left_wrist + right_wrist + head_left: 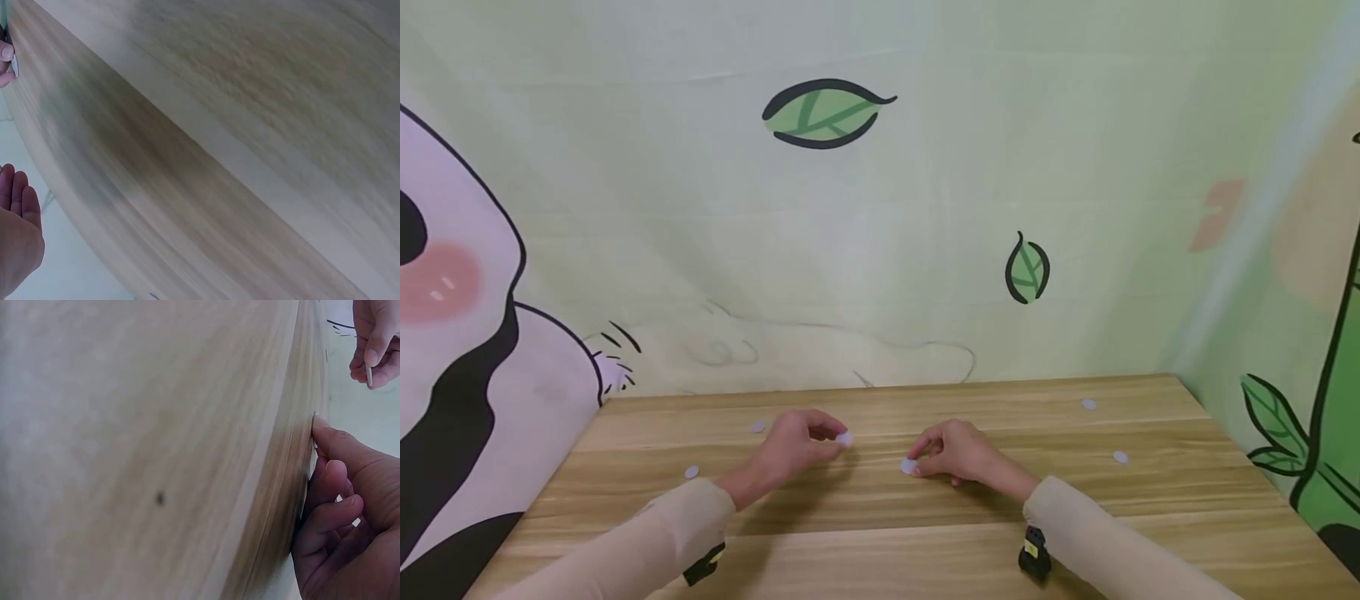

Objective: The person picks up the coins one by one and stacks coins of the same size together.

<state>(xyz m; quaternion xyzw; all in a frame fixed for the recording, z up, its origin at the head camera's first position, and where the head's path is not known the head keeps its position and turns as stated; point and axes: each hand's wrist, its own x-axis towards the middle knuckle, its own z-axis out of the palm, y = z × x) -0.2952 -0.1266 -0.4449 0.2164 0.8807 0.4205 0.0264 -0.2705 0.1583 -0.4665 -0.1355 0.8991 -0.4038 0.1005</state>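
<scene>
In the head view, my left hand (795, 446) pinches a small white disc (845, 438) between thumb and fingers, a little above the wooden table. My right hand (962, 454) pinches another thin white disc (907, 467) low at the tabletop; whether it touches the wood I cannot tell. A gap separates the two hands. The left wrist view shows part of my left hand (20, 231), with its fingertips cut off at the frame's edge. In the right wrist view, my right hand (350, 500) has its fingers curled beside the table edge-on, and the other disc (369, 376) appears thin in the left fingers.
Two white discs, a far one (758, 427) and a nearer one (692, 472), lie left on the wooden table (880, 558). Two more, one far (1089, 404) and one nearer (1121, 457), lie on the right. A cloth backdrop (925, 167) with printed leaves stands behind the table.
</scene>
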